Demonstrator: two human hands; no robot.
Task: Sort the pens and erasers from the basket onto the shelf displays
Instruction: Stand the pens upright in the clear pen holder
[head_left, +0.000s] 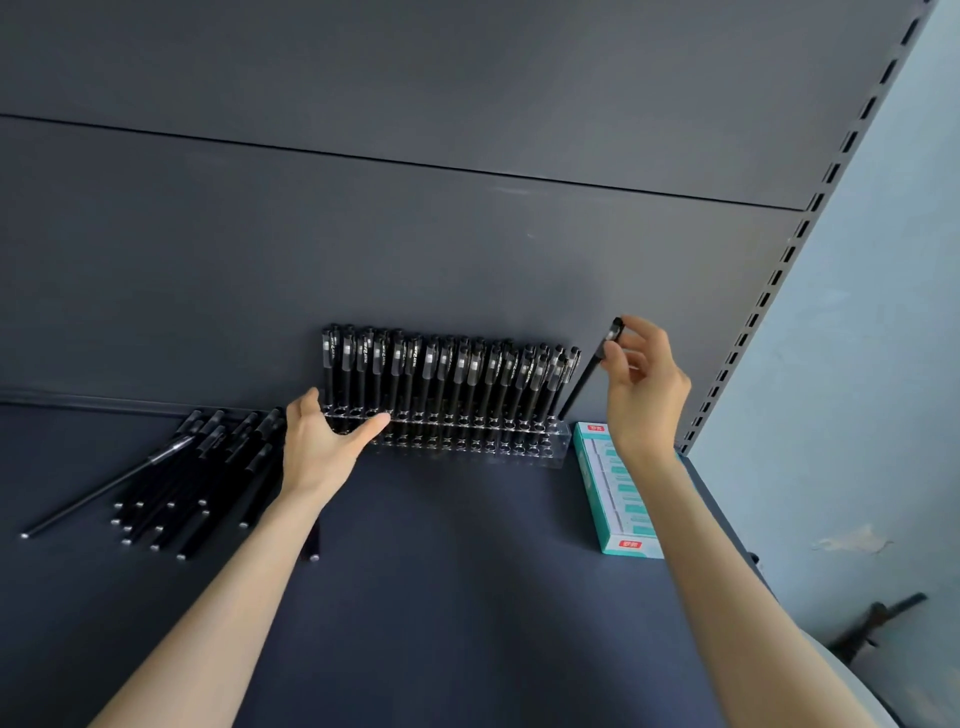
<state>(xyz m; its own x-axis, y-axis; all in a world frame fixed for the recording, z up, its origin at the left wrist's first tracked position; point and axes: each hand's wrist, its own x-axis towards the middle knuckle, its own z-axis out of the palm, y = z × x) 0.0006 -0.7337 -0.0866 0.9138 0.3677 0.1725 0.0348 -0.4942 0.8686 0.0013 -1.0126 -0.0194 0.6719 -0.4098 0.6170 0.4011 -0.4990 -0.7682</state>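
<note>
On the shelf (467, 571): pen rack (467, 441), nearly full
Right hand (644, 384): my fingers pinch a black pen (579, 384), tip at rack's right end
Left hand (322, 441): fingers wide, at rack's left end

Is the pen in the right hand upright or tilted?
Tilted. The pen leans rightward, cap pinched by the right hand, tip at the holder's right end. Seated in a hole: cannot tell.
</note>
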